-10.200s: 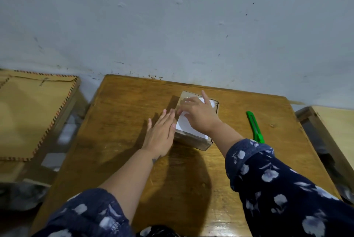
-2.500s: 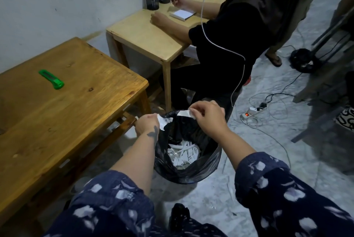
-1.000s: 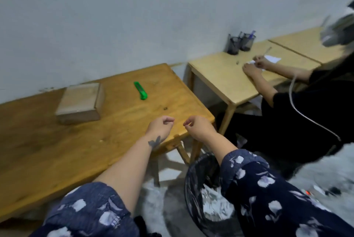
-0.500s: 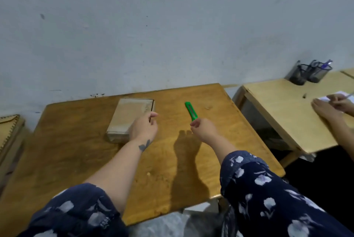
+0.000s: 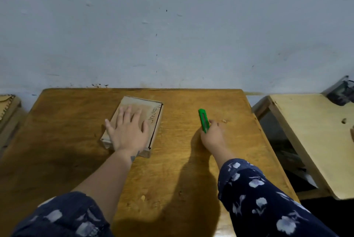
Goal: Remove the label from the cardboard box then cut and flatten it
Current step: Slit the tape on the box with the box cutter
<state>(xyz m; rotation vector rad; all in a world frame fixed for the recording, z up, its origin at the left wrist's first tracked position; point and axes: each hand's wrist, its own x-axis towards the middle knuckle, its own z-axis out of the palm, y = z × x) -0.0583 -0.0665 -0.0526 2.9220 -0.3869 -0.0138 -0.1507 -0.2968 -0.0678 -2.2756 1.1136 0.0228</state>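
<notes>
A flat brown cardboard box (image 5: 151,111) lies on the wooden table (image 5: 172,160), left of centre, its top bare with dark writing along the right edge. My left hand (image 5: 128,131) lies flat on the box top, fingers spread. To the right, a green utility knife (image 5: 203,120) rests on the table, pointing away from me. My right hand (image 5: 212,135) closes its fingers around the knife's near end; the knife still touches the table.
A grey wall stands right behind the table. A paler wooden table (image 5: 316,137) sits to the right across a narrow gap, with dark pen holders (image 5: 342,93) at its far corner. A woven-edged board (image 5: 7,104) sits at the far left.
My view turned from the bin back to the table. My left hand moved onto the box top and flattened. My right hand reached forward and closed on the green knife.
</notes>
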